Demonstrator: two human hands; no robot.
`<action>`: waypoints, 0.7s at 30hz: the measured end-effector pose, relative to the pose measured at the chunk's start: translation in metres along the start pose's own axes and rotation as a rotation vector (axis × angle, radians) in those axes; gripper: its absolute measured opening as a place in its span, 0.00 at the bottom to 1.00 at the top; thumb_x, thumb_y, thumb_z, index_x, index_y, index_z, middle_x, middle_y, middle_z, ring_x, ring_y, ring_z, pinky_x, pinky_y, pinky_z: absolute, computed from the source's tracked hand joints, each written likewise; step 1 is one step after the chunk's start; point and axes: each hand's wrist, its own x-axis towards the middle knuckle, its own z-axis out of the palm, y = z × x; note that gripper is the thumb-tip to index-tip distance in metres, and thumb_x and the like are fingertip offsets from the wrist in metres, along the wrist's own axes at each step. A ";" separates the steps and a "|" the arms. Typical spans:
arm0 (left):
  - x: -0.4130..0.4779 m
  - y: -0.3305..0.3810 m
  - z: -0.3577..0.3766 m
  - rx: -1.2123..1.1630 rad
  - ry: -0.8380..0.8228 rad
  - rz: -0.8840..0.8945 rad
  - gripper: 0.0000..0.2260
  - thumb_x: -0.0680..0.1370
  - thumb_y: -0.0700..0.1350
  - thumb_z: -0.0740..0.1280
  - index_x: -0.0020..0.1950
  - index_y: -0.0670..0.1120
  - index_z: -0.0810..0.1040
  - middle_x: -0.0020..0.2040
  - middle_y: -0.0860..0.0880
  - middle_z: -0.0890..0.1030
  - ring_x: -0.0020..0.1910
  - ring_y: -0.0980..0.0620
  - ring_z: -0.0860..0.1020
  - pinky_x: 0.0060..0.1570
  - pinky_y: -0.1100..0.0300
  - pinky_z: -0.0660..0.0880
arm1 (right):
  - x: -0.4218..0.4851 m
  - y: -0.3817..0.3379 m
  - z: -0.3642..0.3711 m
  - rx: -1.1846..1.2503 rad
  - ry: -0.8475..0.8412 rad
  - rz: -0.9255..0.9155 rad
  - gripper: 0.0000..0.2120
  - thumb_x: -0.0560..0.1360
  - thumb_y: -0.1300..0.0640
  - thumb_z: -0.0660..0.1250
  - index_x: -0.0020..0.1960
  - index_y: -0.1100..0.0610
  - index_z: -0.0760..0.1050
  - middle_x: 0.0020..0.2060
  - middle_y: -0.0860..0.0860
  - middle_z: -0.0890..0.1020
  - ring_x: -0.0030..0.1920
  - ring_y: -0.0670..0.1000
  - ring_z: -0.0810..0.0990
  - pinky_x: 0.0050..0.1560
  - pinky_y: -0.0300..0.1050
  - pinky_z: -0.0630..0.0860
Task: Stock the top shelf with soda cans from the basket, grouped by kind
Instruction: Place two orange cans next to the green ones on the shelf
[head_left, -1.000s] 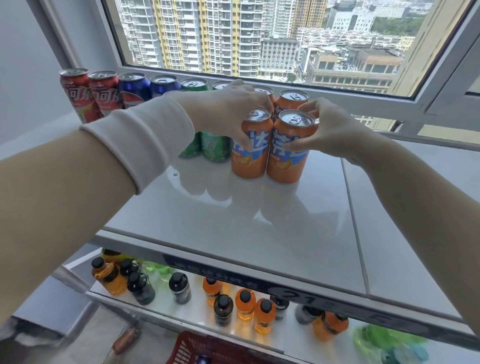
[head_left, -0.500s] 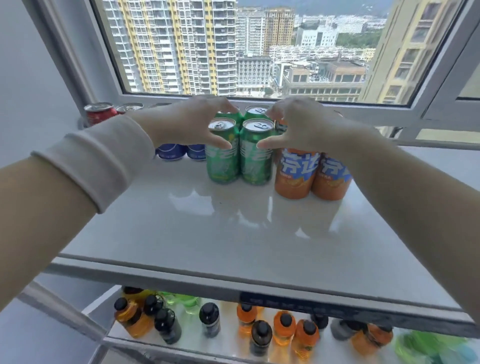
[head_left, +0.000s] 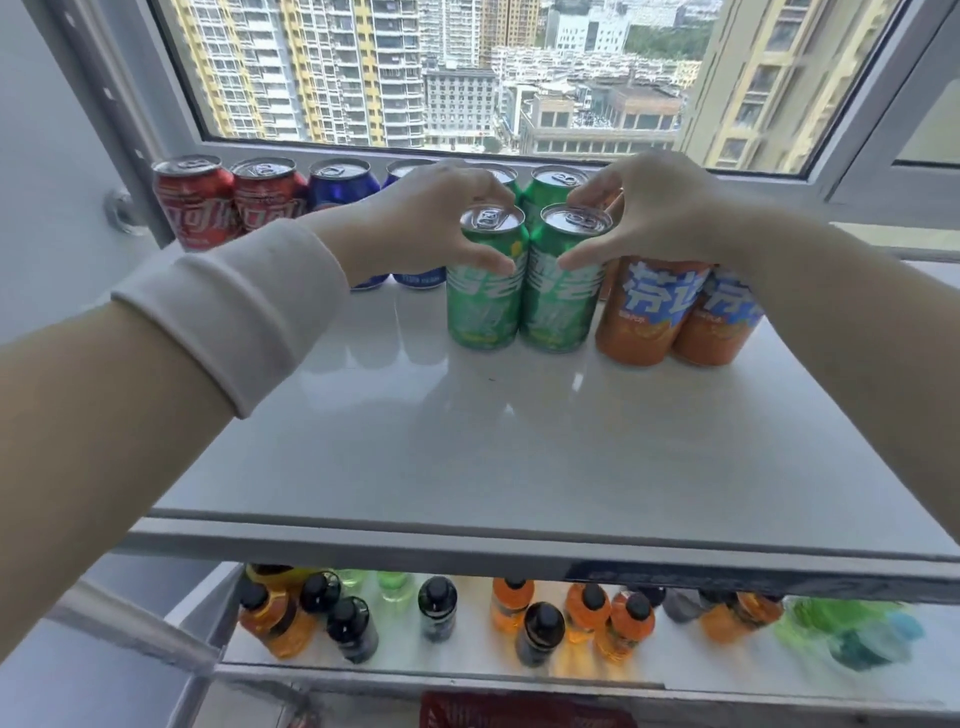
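beyond the window the tower blocks stand grey and yellow, and under its sill the white top shelf carries the sodas in a line: red cans at the far left, blue cans next, green in the middle, orange cans on the right.

both hands are on the green group. the left green can and the right green can stand upright, side by side and touching, in front of two more green ones.

the left hand comes in from the left. its thumb presses the face of the left can and its fingers curl over the top towards the back.

the right hand mirrors it on the right can, reaching over the orange cans, which sit just beside the pair.

each hand is nearest its own can, so i'd judge that any squaring-up would go straight back towards the window, or sideways between the blue and the orange.

only the red rim of the basket shows at the bottom, below a lower shelf of bottles. i can't tell what is left in it.
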 end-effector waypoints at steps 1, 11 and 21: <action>-0.002 0.001 0.000 0.003 0.000 0.003 0.28 0.71 0.54 0.70 0.68 0.49 0.69 0.68 0.49 0.71 0.66 0.52 0.67 0.56 0.66 0.59 | -0.002 0.000 0.000 0.005 0.002 -0.001 0.31 0.64 0.46 0.75 0.64 0.57 0.74 0.60 0.51 0.79 0.52 0.44 0.72 0.49 0.34 0.64; -0.013 0.008 0.007 0.003 0.011 -0.037 0.27 0.71 0.54 0.70 0.68 0.50 0.68 0.68 0.46 0.68 0.67 0.49 0.67 0.59 0.63 0.60 | -0.013 -0.004 0.000 -0.064 -0.056 -0.010 0.34 0.66 0.44 0.73 0.68 0.56 0.69 0.64 0.52 0.76 0.63 0.51 0.73 0.56 0.38 0.65; -0.037 0.035 0.018 0.086 0.097 -0.141 0.33 0.77 0.54 0.62 0.75 0.42 0.52 0.76 0.43 0.55 0.74 0.46 0.56 0.72 0.52 0.53 | -0.049 -0.016 -0.003 -0.090 0.110 0.006 0.34 0.73 0.44 0.65 0.74 0.57 0.58 0.71 0.56 0.65 0.72 0.56 0.61 0.70 0.52 0.59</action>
